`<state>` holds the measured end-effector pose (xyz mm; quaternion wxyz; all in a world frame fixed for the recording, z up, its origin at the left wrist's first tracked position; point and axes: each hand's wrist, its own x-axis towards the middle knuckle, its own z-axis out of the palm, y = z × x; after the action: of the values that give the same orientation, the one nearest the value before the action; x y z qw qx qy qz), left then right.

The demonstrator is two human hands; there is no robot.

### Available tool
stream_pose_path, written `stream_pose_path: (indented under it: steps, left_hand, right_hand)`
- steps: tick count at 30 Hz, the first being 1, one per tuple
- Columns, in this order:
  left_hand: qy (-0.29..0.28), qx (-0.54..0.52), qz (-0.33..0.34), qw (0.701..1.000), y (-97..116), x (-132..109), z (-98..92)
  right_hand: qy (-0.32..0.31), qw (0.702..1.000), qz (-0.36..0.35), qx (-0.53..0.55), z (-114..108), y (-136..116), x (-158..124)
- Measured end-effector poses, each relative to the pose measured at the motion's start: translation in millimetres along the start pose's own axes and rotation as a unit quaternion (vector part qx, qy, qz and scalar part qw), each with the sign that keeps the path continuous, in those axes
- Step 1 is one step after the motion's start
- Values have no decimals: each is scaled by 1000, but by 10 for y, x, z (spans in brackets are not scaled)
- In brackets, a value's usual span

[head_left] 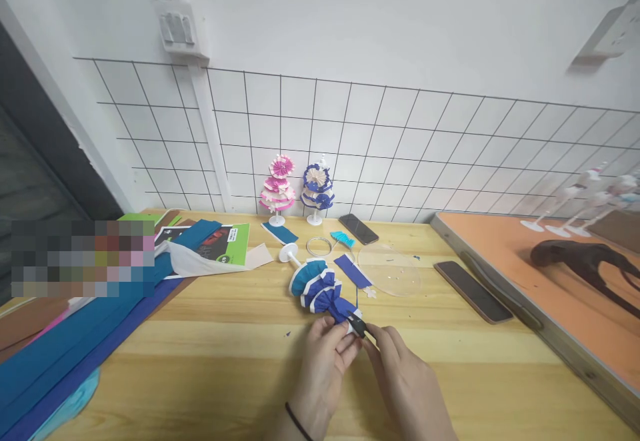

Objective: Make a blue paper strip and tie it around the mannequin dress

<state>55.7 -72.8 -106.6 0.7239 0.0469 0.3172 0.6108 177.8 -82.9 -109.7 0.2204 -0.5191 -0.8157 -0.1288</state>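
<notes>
A tiered crepe-paper dress figure in teal and dark blue with white edging lies tilted above the table, its white round stand pointing up and left. My left hand has its fingers closed around the figure's near end. In my right hand is a small black tool; its tip is at the blue paper by the left fingertips, and its exact kind is not clear. Just behind lie a dark blue paper strip, a piece of pleated turquoise paper and a small white flower cutout.
A clear round plate and a wire ring lie behind. Phones lie at the back and right. Finished pink and blue figures stand by the wall. Paper rolls cover the left; an orange board is right.
</notes>
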Motion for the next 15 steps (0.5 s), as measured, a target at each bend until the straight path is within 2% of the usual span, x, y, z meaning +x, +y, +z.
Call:
stream_pose_path:
  steps: [15]
  left_hand:
    - [2, -7, -9, 1000, -24, 21, 8]
  right_hand:
    - [13, 999, -33, -8, -26, 35, -14]
